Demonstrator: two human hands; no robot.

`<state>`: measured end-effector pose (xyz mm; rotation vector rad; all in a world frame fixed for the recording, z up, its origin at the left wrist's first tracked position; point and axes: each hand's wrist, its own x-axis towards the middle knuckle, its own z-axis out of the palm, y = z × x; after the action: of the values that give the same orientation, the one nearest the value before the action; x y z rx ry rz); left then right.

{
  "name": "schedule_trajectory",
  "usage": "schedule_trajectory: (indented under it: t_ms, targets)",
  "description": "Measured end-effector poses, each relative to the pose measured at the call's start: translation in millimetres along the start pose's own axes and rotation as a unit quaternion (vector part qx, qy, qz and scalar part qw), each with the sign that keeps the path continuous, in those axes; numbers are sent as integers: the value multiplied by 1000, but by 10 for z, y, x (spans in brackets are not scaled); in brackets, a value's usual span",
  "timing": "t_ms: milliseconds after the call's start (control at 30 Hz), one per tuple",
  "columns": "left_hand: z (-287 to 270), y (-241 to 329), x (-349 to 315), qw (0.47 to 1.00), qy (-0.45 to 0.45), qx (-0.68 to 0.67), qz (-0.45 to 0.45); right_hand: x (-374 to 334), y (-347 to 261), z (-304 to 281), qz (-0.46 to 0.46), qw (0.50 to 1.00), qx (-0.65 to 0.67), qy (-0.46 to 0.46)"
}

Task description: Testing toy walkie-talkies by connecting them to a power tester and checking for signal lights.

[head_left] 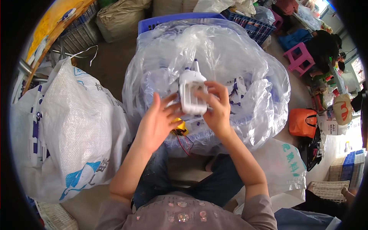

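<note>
Left hand (155, 122) open, gripping nothing, just beside the white plastic shell (188, 93) above the clear sheeting (262, 96), pinched by the right hand (220, 113): apparently a handling step, the next move calling for steady fingers!

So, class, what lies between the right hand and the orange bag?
The head view shows crinkled clear plastic, then a narrow strip of floor.
</note>
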<state>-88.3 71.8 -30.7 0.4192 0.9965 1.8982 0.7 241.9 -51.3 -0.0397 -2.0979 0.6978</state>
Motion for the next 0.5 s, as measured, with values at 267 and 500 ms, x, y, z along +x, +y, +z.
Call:
schedule_trajectory:
  t_ms: [267, 500]
  targets:
    - [82, 64, 437, 980, -32, -163, -110, -199, -186, -166, 120, 989, 73, 44]
    - [-196, 56, 588, 981, 39, -185, -44, -355, 56, -1, 191, 970, 44, -143]
